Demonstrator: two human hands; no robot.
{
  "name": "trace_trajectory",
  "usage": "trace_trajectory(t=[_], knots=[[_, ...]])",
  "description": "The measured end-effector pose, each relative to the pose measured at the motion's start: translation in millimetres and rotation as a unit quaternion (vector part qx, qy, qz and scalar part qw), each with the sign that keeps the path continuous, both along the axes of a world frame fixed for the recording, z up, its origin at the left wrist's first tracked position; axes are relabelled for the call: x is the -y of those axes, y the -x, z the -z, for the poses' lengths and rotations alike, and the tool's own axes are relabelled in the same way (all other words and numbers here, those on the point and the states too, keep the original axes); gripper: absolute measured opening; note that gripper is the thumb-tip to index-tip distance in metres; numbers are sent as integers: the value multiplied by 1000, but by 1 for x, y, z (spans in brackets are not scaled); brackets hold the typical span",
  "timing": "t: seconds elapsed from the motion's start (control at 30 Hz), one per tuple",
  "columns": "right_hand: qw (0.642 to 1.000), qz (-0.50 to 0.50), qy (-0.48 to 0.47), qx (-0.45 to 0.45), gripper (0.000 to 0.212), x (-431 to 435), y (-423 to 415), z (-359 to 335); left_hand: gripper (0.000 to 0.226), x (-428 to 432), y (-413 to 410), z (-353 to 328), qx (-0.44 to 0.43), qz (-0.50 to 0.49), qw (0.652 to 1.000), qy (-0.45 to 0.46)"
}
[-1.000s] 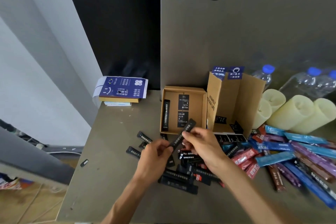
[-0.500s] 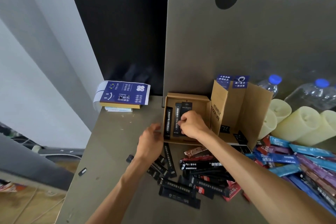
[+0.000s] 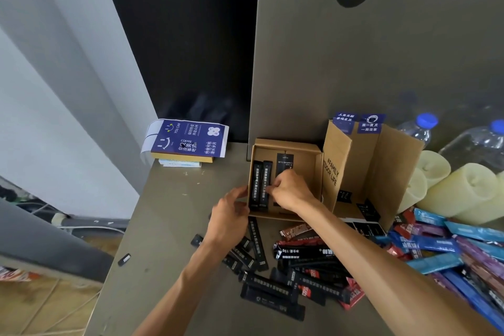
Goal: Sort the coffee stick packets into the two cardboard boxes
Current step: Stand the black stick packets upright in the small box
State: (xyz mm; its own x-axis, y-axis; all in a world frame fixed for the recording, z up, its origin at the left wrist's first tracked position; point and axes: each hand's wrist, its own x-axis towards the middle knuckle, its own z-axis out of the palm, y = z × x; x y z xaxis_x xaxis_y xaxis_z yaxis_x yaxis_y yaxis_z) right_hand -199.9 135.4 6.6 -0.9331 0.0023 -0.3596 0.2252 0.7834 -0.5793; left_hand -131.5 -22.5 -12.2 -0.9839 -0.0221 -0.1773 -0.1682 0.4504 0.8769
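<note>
Right grip (image 3: 293, 191): reaches into the low box (image 3: 317, 185) from the near side. Fingers are curled, and the fingertips (image 3: 271, 189) pinch the right edge of a black packet (image 3: 266, 174) about halfway along its length.

The packet lies lengthwise in the left part of the low box, touching the leftmost packet (image 3: 256, 185), which runs parallel to it against the left wall. A third black strip (image 3: 284, 162) lies just to their right, its near end hidden by the hand.

Left grip (image 3: 229, 217): outside the low box, holding nothing. Fingers are loosely extended, their tips against the outer left wall near the front corner.

Tall box (image 3: 392, 172): stands immediately right of the low box, open towards the camera, with a few small dark items on its floor.

Counter (image 3: 163, 226): a black pile (image 3: 300, 278) of packets lies near the forearms, and a coloured pile (image 3: 450, 248) of blue, purple and red packets lies to the right.

Behind the coloured pile: pale candles (image 3: 461, 194) and bottles (image 3: 420, 128). At the far left corner: a blue leaflet (image 3: 188, 138) on stacked books.
</note>
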Motion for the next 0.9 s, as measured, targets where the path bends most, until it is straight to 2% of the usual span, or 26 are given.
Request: trace_trajectory(t=[0.3, 0.4, 0.5, 0.63, 0.77, 0.83, 0.9], knots=[[1000, -4, -6, -9, 13, 0, -1, 1, 49, 0, 0, 0, 1, 0, 1000, 8], [999, 9, 21, -45, 14, -2, -10, -10, 39, 2, -4, -1, 7, -6, 1000, 23], [991, 33, 94, -85, 12, -11, -34, -29, 20, 9, -22, -2, 8, -32, 996, 78], [989, 10, 119, -91, 10, -20, -91, -38, 13, 6, -55, 6, -22, -14, 984, 176], [992, -20, 109, -68, 15, -20, -139, -15, 34, 1, -82, 27, -87, 43, 960, 261], [994, -3, 96, -56, 14, -21, -148, -4, 34, 9, -92, 32, -113, 33, 956, 269], [996, -14, 33, -78, 13, -16, -150, 2, 32, 18, -97, 36, -123, 21, 955, 270]])
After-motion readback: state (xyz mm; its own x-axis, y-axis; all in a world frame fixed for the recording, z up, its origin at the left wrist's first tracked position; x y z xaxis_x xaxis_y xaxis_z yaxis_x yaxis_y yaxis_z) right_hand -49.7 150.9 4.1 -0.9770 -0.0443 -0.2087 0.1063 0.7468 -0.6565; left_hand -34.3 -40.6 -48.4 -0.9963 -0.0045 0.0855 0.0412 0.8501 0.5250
